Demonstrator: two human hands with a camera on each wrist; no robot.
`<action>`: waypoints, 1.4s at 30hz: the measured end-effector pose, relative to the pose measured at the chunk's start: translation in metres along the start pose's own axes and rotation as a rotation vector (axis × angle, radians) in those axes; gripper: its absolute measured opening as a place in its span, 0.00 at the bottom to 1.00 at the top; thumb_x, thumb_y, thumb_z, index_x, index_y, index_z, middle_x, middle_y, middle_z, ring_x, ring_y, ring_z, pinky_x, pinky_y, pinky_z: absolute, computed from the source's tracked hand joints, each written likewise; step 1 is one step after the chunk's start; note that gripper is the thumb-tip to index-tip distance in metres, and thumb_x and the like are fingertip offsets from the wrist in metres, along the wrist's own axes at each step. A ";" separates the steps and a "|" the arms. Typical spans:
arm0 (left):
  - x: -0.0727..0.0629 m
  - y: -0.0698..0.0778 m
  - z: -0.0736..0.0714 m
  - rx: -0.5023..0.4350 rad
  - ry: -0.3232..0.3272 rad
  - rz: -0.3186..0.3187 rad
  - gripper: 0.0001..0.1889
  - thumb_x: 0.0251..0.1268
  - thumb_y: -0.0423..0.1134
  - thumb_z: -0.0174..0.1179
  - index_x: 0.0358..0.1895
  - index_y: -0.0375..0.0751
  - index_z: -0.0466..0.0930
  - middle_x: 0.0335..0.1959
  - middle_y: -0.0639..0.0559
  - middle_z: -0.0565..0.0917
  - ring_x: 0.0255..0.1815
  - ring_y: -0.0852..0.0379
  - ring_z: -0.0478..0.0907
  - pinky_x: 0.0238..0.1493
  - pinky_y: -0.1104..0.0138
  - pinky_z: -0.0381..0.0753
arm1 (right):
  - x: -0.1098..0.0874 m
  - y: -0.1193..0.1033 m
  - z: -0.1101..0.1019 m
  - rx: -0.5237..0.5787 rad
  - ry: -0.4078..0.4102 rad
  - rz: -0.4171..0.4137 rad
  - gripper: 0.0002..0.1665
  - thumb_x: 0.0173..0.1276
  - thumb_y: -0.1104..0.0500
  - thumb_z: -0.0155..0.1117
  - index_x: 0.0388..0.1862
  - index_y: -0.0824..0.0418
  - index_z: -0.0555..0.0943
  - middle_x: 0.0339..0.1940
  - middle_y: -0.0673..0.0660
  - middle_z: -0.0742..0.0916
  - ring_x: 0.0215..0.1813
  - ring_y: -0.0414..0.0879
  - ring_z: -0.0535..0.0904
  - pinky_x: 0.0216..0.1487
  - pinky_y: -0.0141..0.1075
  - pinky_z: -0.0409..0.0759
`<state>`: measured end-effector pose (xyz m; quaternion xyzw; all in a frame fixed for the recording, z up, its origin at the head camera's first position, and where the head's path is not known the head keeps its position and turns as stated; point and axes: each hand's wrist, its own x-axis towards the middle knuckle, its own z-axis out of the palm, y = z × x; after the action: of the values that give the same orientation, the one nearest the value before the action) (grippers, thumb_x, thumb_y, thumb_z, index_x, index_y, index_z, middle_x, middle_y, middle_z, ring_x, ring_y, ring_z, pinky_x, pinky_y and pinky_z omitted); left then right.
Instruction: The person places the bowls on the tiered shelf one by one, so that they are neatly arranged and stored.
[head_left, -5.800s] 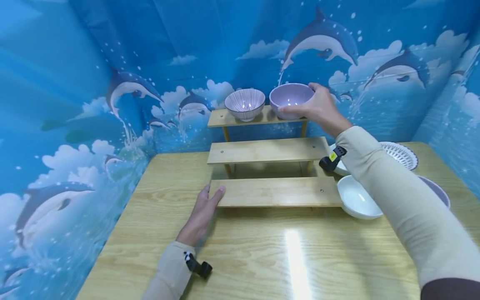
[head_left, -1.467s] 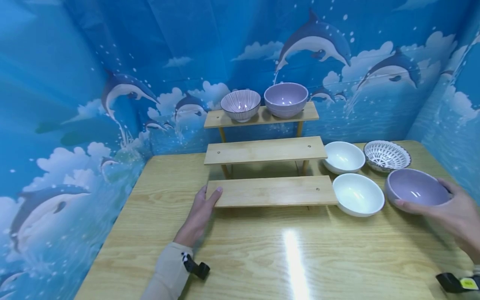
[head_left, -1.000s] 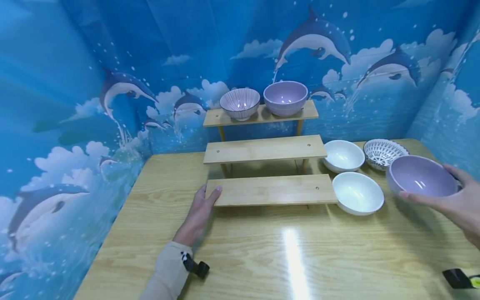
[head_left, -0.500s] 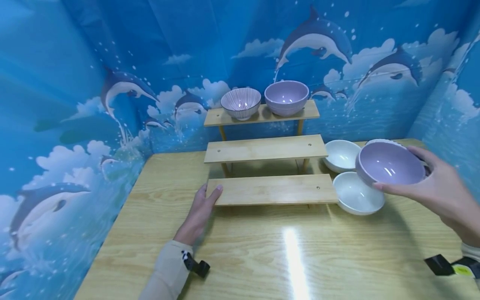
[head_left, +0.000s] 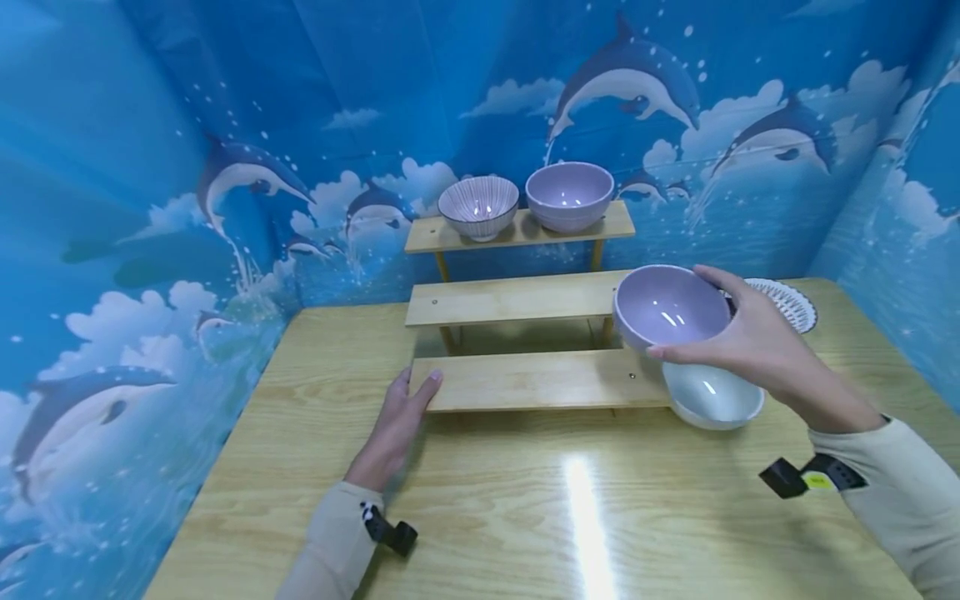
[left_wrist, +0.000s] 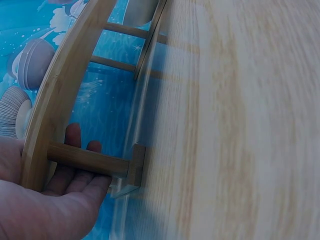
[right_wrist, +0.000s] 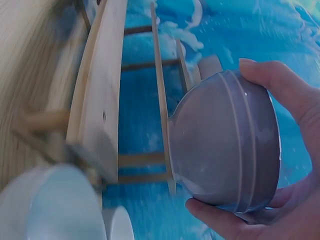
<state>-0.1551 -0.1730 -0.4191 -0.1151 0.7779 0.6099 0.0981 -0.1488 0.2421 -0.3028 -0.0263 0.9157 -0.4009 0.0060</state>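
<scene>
My right hand (head_left: pixel 757 342) grips a purple bowl (head_left: pixel 670 310) by its rim, thumb and fingers on opposite sides. It hangs in the air, over the right end of the three-step wooden shelf's middle board (head_left: pixel 517 300). In the right wrist view the bowl (right_wrist: pixel 225 140) shows its ridged side and base. My left hand (head_left: pixel 393 425) holds the left end of the lowest board (head_left: pixel 540 382), thumb on top; the left wrist view shows fingers curled beneath, by the dowel leg (left_wrist: pixel 90 159). On the top board stand a striped bowl (head_left: pixel 478 207) and another purple bowl (head_left: pixel 570 196).
Right of the shelf a white bowl (head_left: pixel 712 396) stands on the wooden table (head_left: pixel 480 500). Behind my right hand a patterned openwork-look bowl (head_left: pixel 791 304) is partly hidden. A dolphin-printed curtain (head_left: pixel 375 100) encloses the back and sides.
My right hand has lifted the second purple bowl from the table's right side and carried it left to the middle board. The first purple bowl was released on the top board. Left hand stays put.
</scene>
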 end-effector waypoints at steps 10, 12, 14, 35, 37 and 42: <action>0.000 0.000 -0.001 0.001 -0.014 0.009 0.53 0.70 0.66 0.55 0.82 0.36 0.38 0.83 0.39 0.41 0.82 0.40 0.38 0.80 0.45 0.44 | 0.026 -0.040 0.036 0.078 -0.081 -0.090 0.76 0.46 0.38 0.85 0.84 0.58 0.49 0.75 0.68 0.66 0.69 0.65 0.68 0.60 0.62 0.77; 0.000 0.000 -0.001 0.002 -0.013 0.011 0.53 0.70 0.66 0.55 0.82 0.36 0.39 0.83 0.39 0.42 0.82 0.40 0.39 0.80 0.45 0.44 | 0.031 -0.047 0.042 0.096 -0.092 -0.114 0.75 0.45 0.39 0.86 0.84 0.58 0.50 0.75 0.66 0.67 0.69 0.63 0.68 0.61 0.61 0.77; -0.001 0.000 -0.001 -0.002 -0.014 0.014 0.52 0.71 0.66 0.55 0.82 0.36 0.40 0.83 0.39 0.43 0.82 0.41 0.40 0.80 0.45 0.44 | 0.036 -0.054 0.049 0.095 -0.094 -0.131 0.75 0.44 0.38 0.86 0.83 0.58 0.52 0.75 0.65 0.68 0.69 0.62 0.69 0.61 0.60 0.77; -0.001 0.000 -0.001 -0.009 -0.012 0.006 0.53 0.70 0.66 0.55 0.82 0.38 0.39 0.83 0.41 0.41 0.83 0.41 0.38 0.80 0.45 0.44 | 0.079 -0.103 0.103 0.055 -0.113 -0.242 0.76 0.38 0.37 0.87 0.81 0.62 0.57 0.73 0.64 0.70 0.67 0.58 0.71 0.64 0.55 0.78; -0.001 0.000 -0.001 -0.005 -0.012 0.001 0.53 0.70 0.66 0.55 0.82 0.37 0.38 0.83 0.40 0.41 0.82 0.41 0.38 0.80 0.44 0.44 | 0.082 -0.105 0.106 0.067 -0.118 -0.239 0.76 0.39 0.37 0.86 0.81 0.62 0.56 0.73 0.64 0.70 0.68 0.58 0.70 0.65 0.55 0.77; -0.001 0.001 -0.001 0.003 -0.012 -0.002 0.53 0.70 0.67 0.55 0.82 0.37 0.38 0.83 0.40 0.41 0.82 0.41 0.37 0.80 0.44 0.43 | 0.091 -0.110 0.112 0.098 -0.118 -0.262 0.76 0.39 0.38 0.87 0.80 0.64 0.56 0.72 0.63 0.72 0.66 0.56 0.72 0.65 0.54 0.77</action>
<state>-0.1545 -0.1736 -0.4180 -0.1120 0.7781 0.6094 0.1036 -0.2312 0.0807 -0.2969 -0.1686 0.8819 -0.4401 0.0086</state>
